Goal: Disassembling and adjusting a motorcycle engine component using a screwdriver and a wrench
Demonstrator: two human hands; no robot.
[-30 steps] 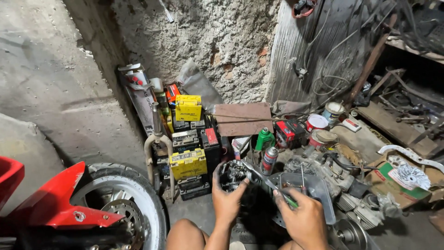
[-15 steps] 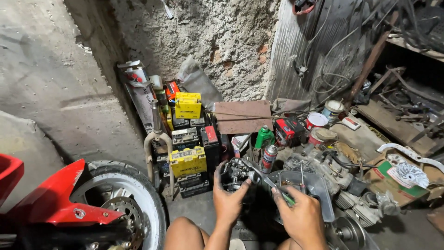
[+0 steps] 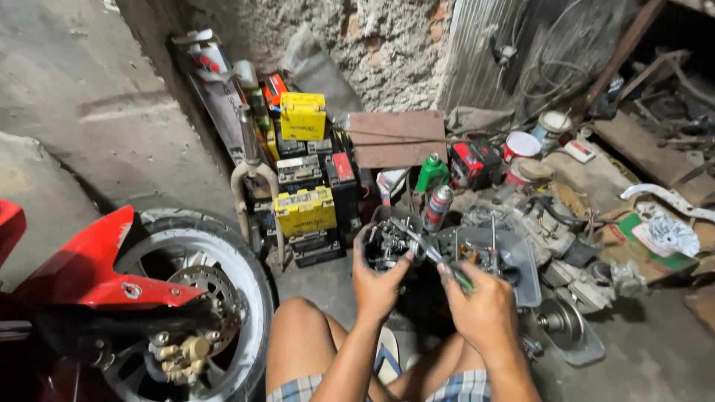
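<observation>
Low in the middle of the frame, the left hand is clenched around a dark engine part, held up above the floor. The right hand, just to its right, grips a screwdriver whose shaft slants up-left into the part. Behind, a metal tray holds small engine pieces.

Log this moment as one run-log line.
left hand: holds small engine part | right hand: grips green-handled tool, tip at part | nearby: red motorcycle wheel, stacked batteries
</observation>
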